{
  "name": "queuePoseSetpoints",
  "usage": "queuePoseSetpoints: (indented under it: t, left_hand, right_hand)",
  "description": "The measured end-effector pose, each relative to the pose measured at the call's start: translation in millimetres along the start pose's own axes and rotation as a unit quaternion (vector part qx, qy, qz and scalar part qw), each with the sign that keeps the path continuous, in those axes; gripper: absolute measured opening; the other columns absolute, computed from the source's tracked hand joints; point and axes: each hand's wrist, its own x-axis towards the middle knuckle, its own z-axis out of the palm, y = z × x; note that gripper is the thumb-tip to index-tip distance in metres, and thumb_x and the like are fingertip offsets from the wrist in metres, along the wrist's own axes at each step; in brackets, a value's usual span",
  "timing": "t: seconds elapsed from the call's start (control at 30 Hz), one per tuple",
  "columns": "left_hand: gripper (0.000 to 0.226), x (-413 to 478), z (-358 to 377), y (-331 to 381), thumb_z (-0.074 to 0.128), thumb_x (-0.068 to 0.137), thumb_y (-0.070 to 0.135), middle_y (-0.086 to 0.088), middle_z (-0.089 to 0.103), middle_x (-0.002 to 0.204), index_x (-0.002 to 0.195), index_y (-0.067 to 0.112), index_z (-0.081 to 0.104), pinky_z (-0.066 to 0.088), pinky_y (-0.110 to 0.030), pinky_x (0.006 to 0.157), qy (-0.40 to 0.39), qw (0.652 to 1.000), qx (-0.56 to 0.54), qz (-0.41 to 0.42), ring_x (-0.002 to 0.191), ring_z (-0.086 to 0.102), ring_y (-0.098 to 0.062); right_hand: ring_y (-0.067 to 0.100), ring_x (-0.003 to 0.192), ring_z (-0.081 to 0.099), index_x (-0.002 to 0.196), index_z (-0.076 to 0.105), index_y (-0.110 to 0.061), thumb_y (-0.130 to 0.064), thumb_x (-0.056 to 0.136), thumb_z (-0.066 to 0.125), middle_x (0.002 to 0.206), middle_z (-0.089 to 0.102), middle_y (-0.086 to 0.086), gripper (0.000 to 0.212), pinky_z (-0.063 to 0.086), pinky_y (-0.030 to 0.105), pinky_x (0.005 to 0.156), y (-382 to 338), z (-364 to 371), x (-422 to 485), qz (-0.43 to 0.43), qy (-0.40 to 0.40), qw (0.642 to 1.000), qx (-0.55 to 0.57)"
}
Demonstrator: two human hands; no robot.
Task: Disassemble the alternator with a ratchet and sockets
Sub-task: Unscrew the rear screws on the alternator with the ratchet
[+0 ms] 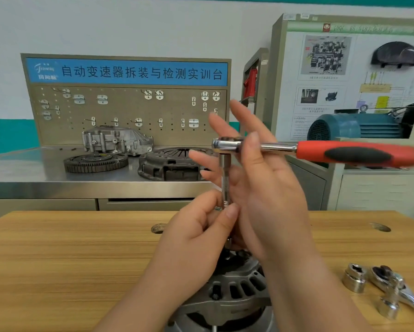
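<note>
The alternator (pixel 239 291) stands on the wooden table (pixel 69 259) at the bottom centre, partly hidden by my forearms. A chrome extension bar (pixel 225 178) rises upright from its top into the head of a ratchet (pixel 359 154) with a red and black handle pointing right. My left hand (pixel 196 240) pinches the lower part of the bar between thumb and forefinger. My right hand (pixel 273 200) is held up with straight, spread fingers; the ratchet's neck runs between its thumb and fingers. The bar's lower end is hidden behind my hands.
Two loose sockets (pixel 354 279) and a second chrome ratchet (pixel 402 293) lie on the table at the right. Beyond it, a steel bench (pixel 33 168) carries a flywheel (pixel 95 161), a clutch cover (pixel 170 164) and a housing before a pegboard. A blue motor (pixel 354 127) sits back right.
</note>
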Motion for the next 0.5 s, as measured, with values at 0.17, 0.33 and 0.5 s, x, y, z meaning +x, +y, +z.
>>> queuePoseSetpoints:
  t: [0.17,0.33,0.5]
  left_hand:
    - [0.021,-0.7,0.6,0.9,0.052,0.087,0.041,-0.008,0.072,0.086,0.097,0.029,0.067,0.056,-0.047,0.079,0.002,0.997,0.064,0.044,0.084,0.068,-0.028]
    - [0.018,1.2,2.7,1.8,0.054,0.084,0.034,-0.013,0.071,0.084,0.091,0.022,0.066,0.051,-0.057,0.078,0.026,0.997,0.068,0.026,0.081,0.063,-0.038]
    - [0.037,-1.0,1.4,2.0,0.054,0.080,0.053,-0.022,0.067,0.080,0.089,0.018,0.064,0.051,-0.061,0.072,0.014,0.998,0.059,0.024,0.077,0.061,-0.044]
  right_hand:
    - [0.020,0.088,0.072,0.119,0.059,-0.026,-0.046,0.092,0.045,0.105,0.075,0.003,0.036,0.056,0.025,0.076,1.8,-2.1,0.4,0.041,0.007,0.999,0.007]
    - [0.014,0.121,0.059,0.115,0.064,-0.044,-0.026,0.093,0.054,0.125,0.064,-0.020,0.029,0.048,0.042,0.102,3.1,-2.2,0.5,-0.132,0.000,0.981,-0.139]
    - [0.022,0.101,0.071,0.124,0.058,-0.037,-0.029,0.095,0.054,0.128,0.065,-0.011,0.030,0.053,0.026,0.090,1.3,-1.8,1.1,-0.019,-0.008,0.999,0.026]
